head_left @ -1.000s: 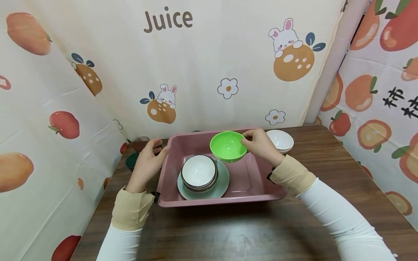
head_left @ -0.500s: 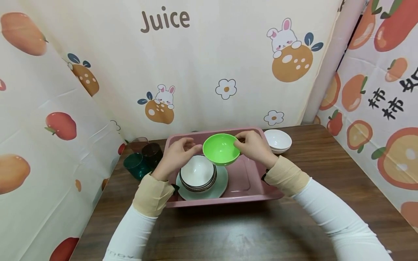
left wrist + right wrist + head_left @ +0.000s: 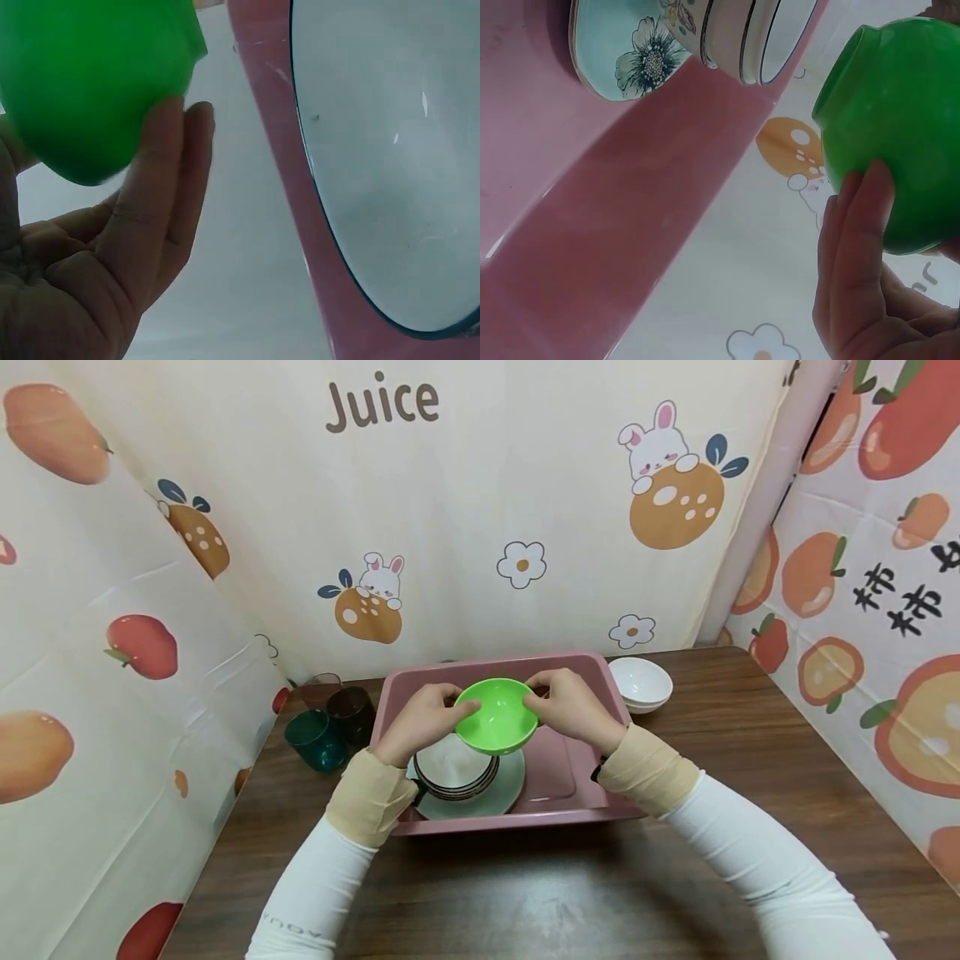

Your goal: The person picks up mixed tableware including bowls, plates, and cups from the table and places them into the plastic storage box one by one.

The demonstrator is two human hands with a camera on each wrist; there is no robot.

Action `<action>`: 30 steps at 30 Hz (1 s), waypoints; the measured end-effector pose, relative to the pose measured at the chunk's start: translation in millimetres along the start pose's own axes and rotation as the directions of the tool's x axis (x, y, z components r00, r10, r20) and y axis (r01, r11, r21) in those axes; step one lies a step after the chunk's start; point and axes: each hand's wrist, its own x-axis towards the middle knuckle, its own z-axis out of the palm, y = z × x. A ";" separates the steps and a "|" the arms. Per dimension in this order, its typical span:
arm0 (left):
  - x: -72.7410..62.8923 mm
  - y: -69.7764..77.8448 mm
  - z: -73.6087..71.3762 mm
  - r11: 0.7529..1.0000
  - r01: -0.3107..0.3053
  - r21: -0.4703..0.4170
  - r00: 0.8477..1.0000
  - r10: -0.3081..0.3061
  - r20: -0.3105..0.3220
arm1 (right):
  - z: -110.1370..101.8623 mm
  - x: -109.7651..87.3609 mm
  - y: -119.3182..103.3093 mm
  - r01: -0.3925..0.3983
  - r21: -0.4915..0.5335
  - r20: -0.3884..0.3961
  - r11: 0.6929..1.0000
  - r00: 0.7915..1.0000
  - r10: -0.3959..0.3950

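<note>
A bright green bowl [image 3: 497, 718] is held up over the pink basin [image 3: 630, 810], mouth facing up and toward me. My left hand [image 3: 427, 717] pinches its left rim, thumb inside and fingers beneath. On the opposite rim, my right hand [image 3: 572, 706] grips it the same way. Both wrist views show fingers spread against the underside of the green bowl [image 3: 90, 82]. Below it in the basin, a stack of white bowls [image 3: 453, 764] with dark rims sits on a pale blue-green plate [image 3: 512, 785]. A flower pattern shows on that plate [image 3: 604, 45] in the right wrist view.
White bowls [image 3: 641, 681], nested, stand on the wooden table [image 3: 555, 893] right of the basin. To its left are a teal glass [image 3: 317, 742], a dark brown glass [image 3: 352, 714] and a clear reddish glass [image 3: 321, 687]. A printed curtain [image 3: 465, 485] hangs behind.
My left hand has come from the basin's left edge over to the green bowl and taken hold of its rim. The bowl, in my right hand throughout, has shifted left and slightly toward me.
</note>
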 end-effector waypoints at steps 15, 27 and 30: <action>-0.6 -1.5 0.1 0.999 -0.031 -0.029 0.998 0.029 -0.056 | -2.6 -10.4 -4.6 0.003 -0.008 0.021 1.000 1.000 -0.003; -6.5 -8.4 -18.3 0.999 -0.029 0.018 0.992 0.030 -0.119 | -35.3 -21.3 19.3 -0.038 -0.099 0.015 0.994 0.999 0.040; -7.2 -14.3 -22.5 0.999 -0.022 0.035 0.992 0.026 -0.120 | -46.6 -28.4 35.4 -0.031 -0.196 -0.005 0.980 1.000 0.031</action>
